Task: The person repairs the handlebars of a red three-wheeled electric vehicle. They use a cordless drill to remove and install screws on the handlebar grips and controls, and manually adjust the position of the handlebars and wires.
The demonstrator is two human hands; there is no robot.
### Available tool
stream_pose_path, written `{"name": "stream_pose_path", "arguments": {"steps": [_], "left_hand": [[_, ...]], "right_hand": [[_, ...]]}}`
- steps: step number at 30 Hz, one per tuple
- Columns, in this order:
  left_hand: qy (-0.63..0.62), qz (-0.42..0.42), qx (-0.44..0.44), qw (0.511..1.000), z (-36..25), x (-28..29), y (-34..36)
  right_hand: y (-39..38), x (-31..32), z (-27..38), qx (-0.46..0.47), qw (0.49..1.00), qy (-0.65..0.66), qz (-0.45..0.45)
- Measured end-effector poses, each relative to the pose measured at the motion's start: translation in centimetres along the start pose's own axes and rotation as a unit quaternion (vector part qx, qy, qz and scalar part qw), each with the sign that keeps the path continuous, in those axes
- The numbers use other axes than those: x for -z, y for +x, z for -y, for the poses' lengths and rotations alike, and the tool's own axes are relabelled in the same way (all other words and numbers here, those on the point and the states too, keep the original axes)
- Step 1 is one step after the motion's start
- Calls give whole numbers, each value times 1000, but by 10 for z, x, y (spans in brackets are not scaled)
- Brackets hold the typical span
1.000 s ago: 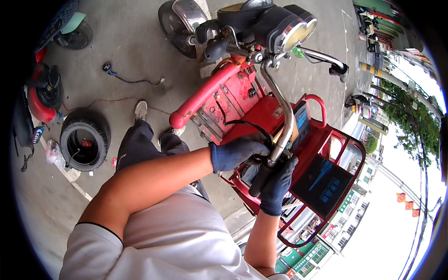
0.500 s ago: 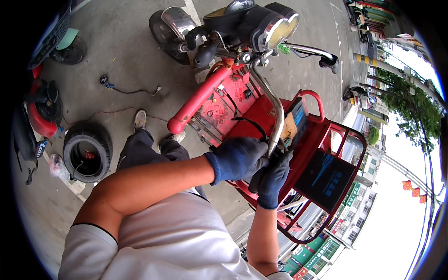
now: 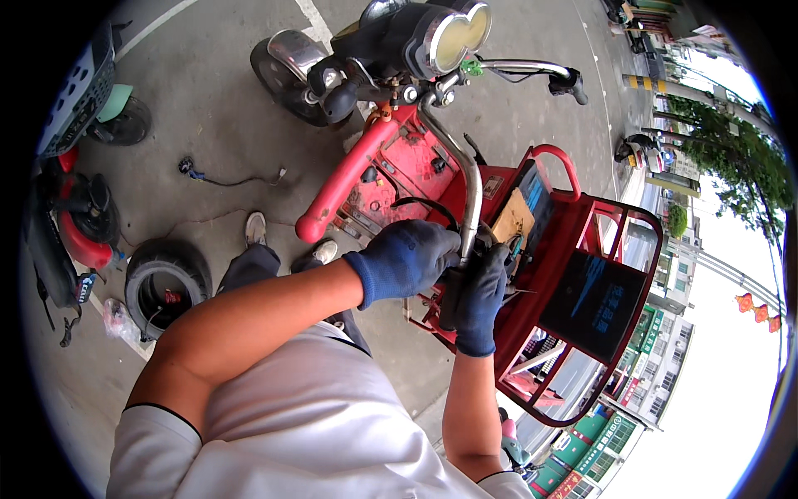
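Presently, the item under work, the chrome handlebar of a red tricycle, runs back from the headlamp toward the wearer, and its near end lies between the two gloved hands. The left hand sits on the left side of that end, its fingers curled inward; what they pinch, if anything, is covered by the glove, so I cannot tell. The right hand lies on the opposite side, touching the black grip fitted to the handlebar; its fingers are bent near the end of the chrome, but how firmly they close cannot be established. A thin pointed piece projects just beyond the right hand, kind uncertain. To the left of the handlebar a black cable arches across; to its right, a piece of brown cardboard rests. Well apart on the left, a loose tyre lies on the ground. Compared with a second ago, the view has swung and the cardboard shows more fully beside the handlebar, whereas both hands remain at the same end. In my judgement, the work stays concentrated on the grip area, with no completed change evident.
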State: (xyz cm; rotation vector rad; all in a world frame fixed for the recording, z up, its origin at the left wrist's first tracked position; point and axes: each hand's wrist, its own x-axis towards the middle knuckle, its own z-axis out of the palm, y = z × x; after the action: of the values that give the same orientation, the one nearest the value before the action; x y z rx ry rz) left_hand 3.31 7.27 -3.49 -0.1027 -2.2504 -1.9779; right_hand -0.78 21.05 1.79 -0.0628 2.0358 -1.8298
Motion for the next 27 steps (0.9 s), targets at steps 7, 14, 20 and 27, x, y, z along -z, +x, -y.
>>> {"name": "stream_pose_path", "arguments": {"steps": [7,14,20,27], "left_hand": [[-10,-3,11,1000,-2,2,0],[-44,-52,44,997,-9,-2,-7],[-20,-96,-67,993,-19,-8,-21],[120,-78,-61,988,-18,-13,-16]], "right_hand": [[0,1,2,-27,999,-5,22],[0,-3,4,-3,999,31,25],[-1,10,0,-27,999,28,36],[2,4,-1,44,998,-36,37]]}}
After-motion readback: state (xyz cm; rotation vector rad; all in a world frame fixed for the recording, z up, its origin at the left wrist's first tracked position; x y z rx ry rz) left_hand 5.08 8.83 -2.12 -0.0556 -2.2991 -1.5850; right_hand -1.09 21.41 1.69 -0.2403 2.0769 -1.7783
